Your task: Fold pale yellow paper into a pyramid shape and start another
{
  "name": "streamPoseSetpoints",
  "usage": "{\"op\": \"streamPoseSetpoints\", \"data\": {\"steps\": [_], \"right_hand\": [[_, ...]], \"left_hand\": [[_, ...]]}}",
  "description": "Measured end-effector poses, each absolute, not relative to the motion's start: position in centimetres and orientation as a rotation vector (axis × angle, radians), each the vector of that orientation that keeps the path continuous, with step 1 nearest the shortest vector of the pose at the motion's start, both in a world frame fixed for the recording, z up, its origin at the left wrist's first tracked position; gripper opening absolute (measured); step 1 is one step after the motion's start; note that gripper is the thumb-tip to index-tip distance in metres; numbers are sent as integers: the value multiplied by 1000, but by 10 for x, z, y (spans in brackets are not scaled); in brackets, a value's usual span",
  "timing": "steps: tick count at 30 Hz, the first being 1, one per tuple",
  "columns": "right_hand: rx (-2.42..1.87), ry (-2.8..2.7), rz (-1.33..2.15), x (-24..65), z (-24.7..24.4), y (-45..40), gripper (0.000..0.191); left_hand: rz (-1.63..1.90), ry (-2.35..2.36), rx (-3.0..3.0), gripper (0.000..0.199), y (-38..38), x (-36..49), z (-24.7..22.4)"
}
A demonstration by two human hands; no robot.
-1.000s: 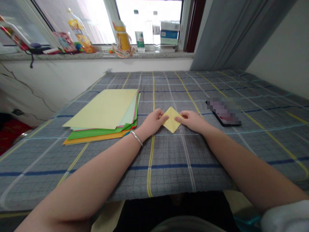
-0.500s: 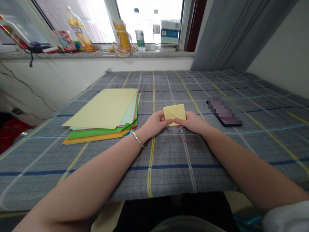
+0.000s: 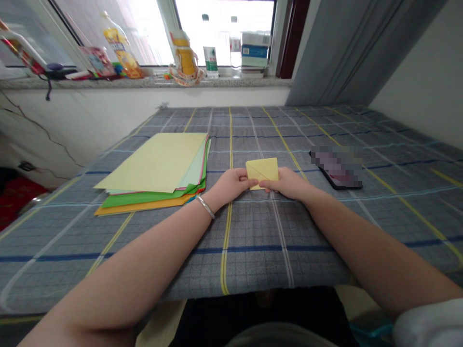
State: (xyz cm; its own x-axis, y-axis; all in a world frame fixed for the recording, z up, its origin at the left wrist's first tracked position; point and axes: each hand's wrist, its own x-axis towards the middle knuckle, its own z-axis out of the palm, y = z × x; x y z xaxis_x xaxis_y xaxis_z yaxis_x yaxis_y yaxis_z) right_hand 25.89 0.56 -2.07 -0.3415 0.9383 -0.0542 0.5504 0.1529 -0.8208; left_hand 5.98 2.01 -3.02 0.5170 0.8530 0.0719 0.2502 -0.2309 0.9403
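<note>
- A folded yellow paper square (image 3: pixel 262 172), light and soft, is seen on a checked cloth (image 3: pixel 253 260).
- It is pinched at its lower edge by the left hand (image 3: pixel 231 185) and right hand (image 3: pixel 284 183); its edges are judged the best hold.

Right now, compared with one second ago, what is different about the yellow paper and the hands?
The folded yellow paper turned from a diamond position to a squarer one. The left hand and right hand kept hold of it, now at its lower part. The stack of coloured paper and the blurred phone stayed as they were.
</note>
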Motion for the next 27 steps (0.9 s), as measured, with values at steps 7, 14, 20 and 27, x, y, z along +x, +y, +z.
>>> {"op": "streamPoseSetpoints", "data": {"steps": [7, 14, 20, 27], "right_hand": [[-1440, -2038, 1096, 259, -20, 5, 19], [-1457, -1989, 1117, 258, -18, 4, 18], [-1439, -1997, 1123, 260, -21, 5, 18], [-1443, -1909, 1102, 256, -16, 3, 21]], "left_hand": [[866, 978, 1612, 30, 32, 53, -39], [890, 977, 1626, 33, 28, 55, -33], [945, 1058, 1791, 38, 27, 56, -33], [693, 1100, 1937, 38, 26, 53, -29]]}}
